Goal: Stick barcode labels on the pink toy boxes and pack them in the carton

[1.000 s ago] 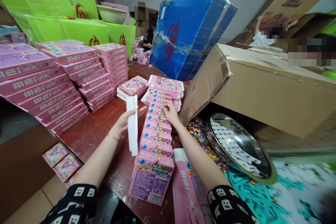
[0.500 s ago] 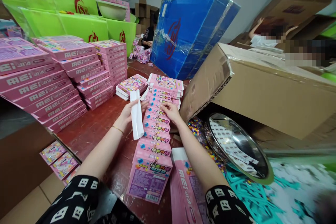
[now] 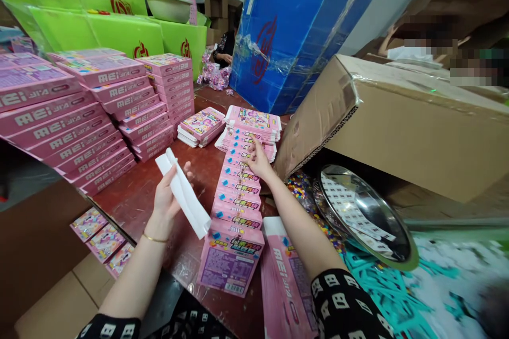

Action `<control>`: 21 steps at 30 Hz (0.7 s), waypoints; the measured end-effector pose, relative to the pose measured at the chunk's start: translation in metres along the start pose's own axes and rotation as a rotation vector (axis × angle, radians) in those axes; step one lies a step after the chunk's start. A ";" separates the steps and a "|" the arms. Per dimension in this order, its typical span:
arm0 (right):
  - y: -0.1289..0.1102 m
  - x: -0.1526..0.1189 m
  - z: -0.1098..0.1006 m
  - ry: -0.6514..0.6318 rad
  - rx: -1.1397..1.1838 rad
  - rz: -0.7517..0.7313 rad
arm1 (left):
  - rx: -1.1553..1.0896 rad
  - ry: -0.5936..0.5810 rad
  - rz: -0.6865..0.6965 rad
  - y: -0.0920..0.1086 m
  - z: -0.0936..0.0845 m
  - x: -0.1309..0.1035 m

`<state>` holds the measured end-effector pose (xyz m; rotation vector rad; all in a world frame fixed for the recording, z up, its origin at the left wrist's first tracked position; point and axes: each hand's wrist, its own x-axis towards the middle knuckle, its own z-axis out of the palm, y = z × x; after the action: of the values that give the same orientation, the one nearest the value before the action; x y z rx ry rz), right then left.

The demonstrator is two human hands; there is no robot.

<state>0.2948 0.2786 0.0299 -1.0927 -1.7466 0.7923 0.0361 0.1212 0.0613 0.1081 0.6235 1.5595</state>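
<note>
My left hand [image 3: 170,193] holds a folded white strip [image 3: 186,196] between thumb and fingers, tilted over the red table [image 3: 159,190]. A long row of overlapping pink boxes [image 3: 237,204] runs down the table. On the upper part of this row rests my right hand [image 3: 257,159], its fingers partly spread and touching the boxes, nothing visible in them. Flat pink cartons [image 3: 254,119] lie stacked behind the row, beside a smaller stack [image 3: 201,126]. Right of the row's near end are more flat pink cartons [image 3: 284,275].
Tall stacks of pink boxes [image 3: 71,132] stand at the left, before green bins [image 3: 99,32]. A blue bin [image 3: 294,37] and a cardboard box [image 3: 429,122] stand behind and right. A metal bowl [image 3: 358,206] holds printed sheets. People are in the background.
My left hand has moved left and down, away from the row, with the white strip now slanting the other way. My right hand has moved slightly up the row.
</note>
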 end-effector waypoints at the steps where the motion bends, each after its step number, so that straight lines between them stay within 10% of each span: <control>1: -0.006 -0.005 -0.001 0.050 -0.009 -0.019 | 0.021 0.053 0.040 -0.002 -0.002 -0.010; 6: -0.074 -0.074 -0.001 0.235 0.143 -0.006 | 0.189 0.257 0.238 -0.032 -0.003 -0.065; 11: -0.152 -0.161 0.005 -0.360 0.333 0.174 | 0.322 0.181 0.298 -0.078 0.000 -0.107; 18: -0.160 -0.206 -0.010 -0.399 0.098 0.119 | 0.580 0.083 0.322 -0.088 -0.012 -0.125; 21: -0.159 -0.219 -0.012 -0.228 0.050 0.033 | 0.697 0.061 0.391 -0.090 -0.009 -0.129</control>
<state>0.2969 0.0148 0.0918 -1.0316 -1.8902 1.0088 0.1260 -0.0075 0.0526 0.7449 1.2305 1.6523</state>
